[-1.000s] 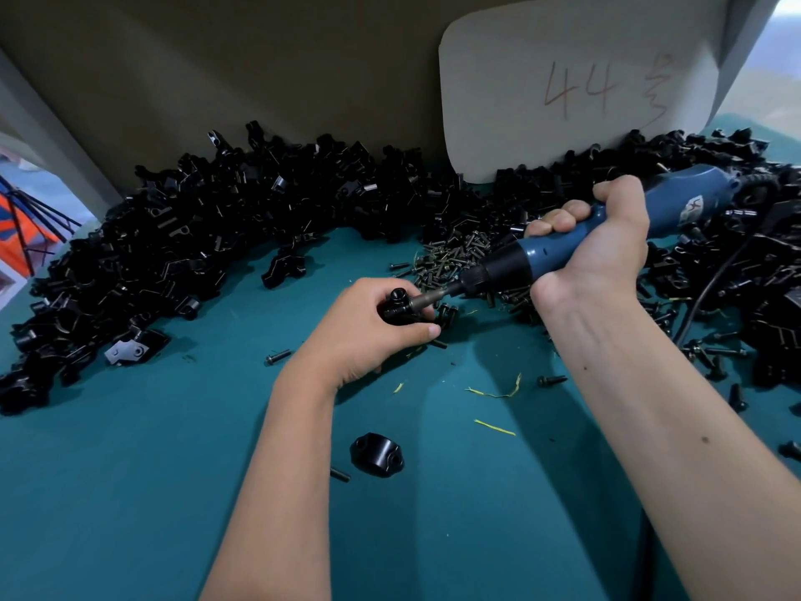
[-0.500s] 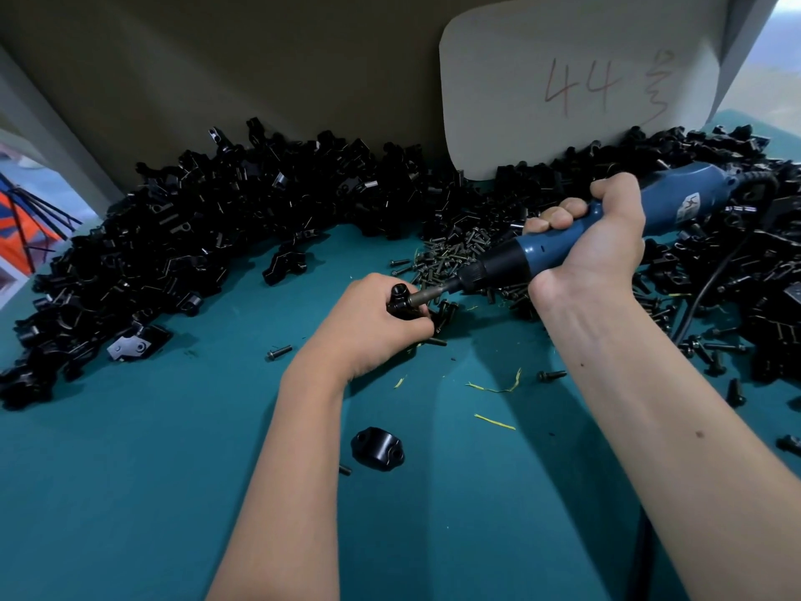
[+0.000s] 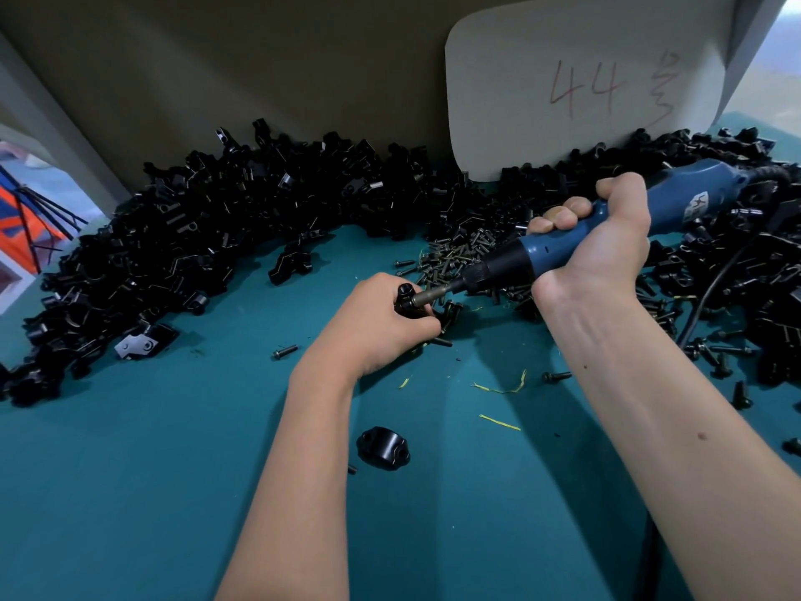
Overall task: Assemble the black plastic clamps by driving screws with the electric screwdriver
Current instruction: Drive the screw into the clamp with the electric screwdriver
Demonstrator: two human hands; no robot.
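A teal table (image 3: 130, 492) filled the frame, and a great heap of black clamp parts (image 3: 195, 236) was banked from the left edge across the top to the right edge. A smaller pile of screws (image 3: 459, 253) was seen just right of centre. At upper right the electric screwdriver (image 3: 576, 236) was gripped in the right hand (image 3: 607, 249), its bit set against 1 clamp (image 3: 409, 299) pinched in the left hand (image 3: 381, 327) at centre. 1 lone clamp piece (image 3: 382, 444) lay below centre. Most of the work was judged still undone; no stack of finished clamps could be told apart.
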